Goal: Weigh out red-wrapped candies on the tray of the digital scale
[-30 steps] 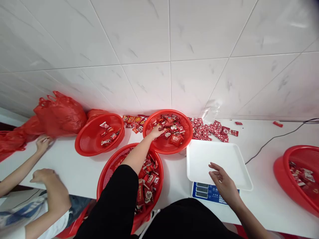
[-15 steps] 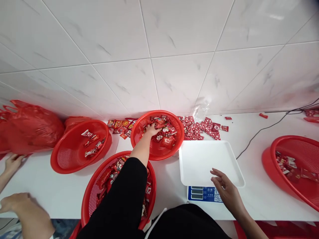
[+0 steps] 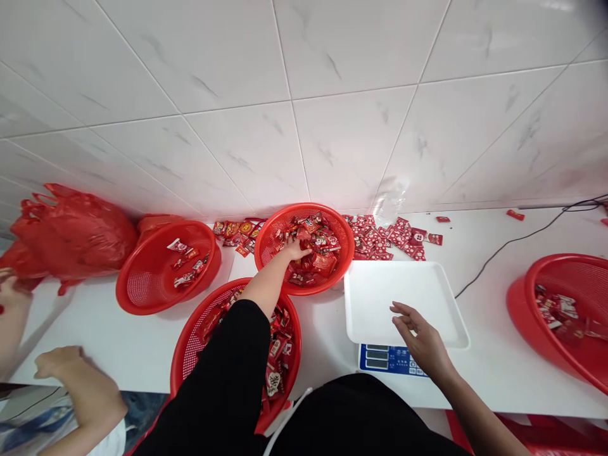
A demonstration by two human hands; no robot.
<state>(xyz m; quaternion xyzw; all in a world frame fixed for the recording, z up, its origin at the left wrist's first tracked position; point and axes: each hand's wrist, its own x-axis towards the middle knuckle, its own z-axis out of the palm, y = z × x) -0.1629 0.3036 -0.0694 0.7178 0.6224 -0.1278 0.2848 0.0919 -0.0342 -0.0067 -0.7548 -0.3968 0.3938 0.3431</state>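
Observation:
My left hand (image 3: 295,248) reaches into a red plastic basket (image 3: 266,273) near the wall and touches the small red-wrapped candies (image 3: 325,265) heaped there. Its thumb stands apart from the fingers, whose tips are partly hidden among the wrappers. Over the front part of a white scale tray (image 3: 380,285) hovers my right hand (image 3: 422,335), thumb and fingers apart, holding nothing. Under that tray, the scale's blue panel (image 3: 392,359) shows small display windows. Below my left forearm, a larger red basket (image 3: 183,345) holds many mixed candies (image 3: 278,354).
Red dotted packets (image 3: 373,239) and other packets (image 3: 240,233) lie along the wall. Further red baskets stand left (image 3: 142,304) and right (image 3: 520,304), beside red bags (image 3: 85,240) and a black cable (image 3: 503,247). Another person's arms (image 3: 80,380) are at the left.
The view has shifted slightly. My left hand stays among the candies; my right hand has moved a little left over the tray. The other person's hand has moved up beside the red bag.

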